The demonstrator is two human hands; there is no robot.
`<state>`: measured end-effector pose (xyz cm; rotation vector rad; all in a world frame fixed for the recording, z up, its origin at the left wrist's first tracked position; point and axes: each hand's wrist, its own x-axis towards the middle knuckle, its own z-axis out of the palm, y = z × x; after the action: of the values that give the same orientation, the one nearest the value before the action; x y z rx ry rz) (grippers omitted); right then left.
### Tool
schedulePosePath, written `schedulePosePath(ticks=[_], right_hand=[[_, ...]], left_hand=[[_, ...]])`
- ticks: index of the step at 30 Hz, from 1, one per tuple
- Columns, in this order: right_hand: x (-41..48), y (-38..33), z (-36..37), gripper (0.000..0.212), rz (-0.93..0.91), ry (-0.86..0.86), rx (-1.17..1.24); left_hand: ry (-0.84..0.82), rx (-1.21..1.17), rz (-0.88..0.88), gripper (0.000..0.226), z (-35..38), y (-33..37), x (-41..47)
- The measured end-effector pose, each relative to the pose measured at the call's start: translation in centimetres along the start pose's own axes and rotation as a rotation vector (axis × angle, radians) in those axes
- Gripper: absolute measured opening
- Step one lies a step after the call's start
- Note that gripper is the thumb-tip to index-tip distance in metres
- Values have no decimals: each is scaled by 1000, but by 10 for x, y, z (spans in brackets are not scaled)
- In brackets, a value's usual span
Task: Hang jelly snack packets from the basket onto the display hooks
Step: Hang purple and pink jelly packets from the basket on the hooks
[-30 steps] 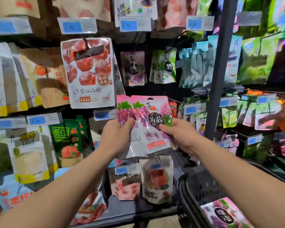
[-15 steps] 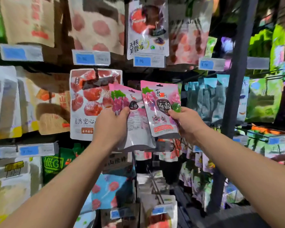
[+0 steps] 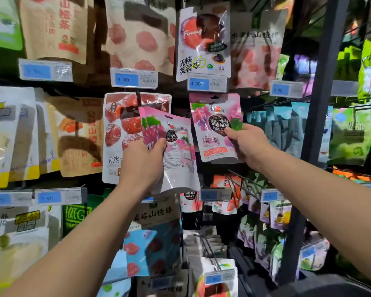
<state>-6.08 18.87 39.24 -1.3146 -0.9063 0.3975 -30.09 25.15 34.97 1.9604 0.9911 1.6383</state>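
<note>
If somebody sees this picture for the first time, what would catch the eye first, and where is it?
The eye goes first to the two hands held up against a wall of hanging snack bags. The right hand pinches a pink grape jelly packet at centre right, just under a blue price tag. The left hand grips similar pink packets at the centre, tilted, in front of a large red-fruit bag.

One head-worn, wide-angle view. It faces forward, squarely onto the display rack (image 3: 321, 103), at close range. The left hand (image 3: 144, 161) and right hand (image 3: 247, 142) reach it mid-frame, forearms entering from the lower corners. Verticals lean near the frame edges.
</note>
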Motion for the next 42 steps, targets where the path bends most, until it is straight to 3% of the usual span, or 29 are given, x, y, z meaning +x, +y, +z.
schedulePosePath(ticks=[22,24,26,27,29,31,42], right_hand=[[5,-14,9,16,77,-28,-40],[4,-7,9,41,1,7,-112],[1,6,8,78,-194,58,-268],[-2,13,7,86,-310,61,-301],[-7,25,6,90,-460,32,-322],[-7,38,6,90,-496,-20,-322],[48,76,29,105,-396,-132,-452]], left_hand=[[-35,58,27,57,-14,8,9],[-37,39,3,53,-13,5,9],[-42,25,-4,51,-12,1,7],[-42,29,1,51,-11,-1,7],[-34,42,3,51,-12,-5,7],[-24,36,1,52,-13,-8,7],[27,29,43,54,-6,-21,16]])
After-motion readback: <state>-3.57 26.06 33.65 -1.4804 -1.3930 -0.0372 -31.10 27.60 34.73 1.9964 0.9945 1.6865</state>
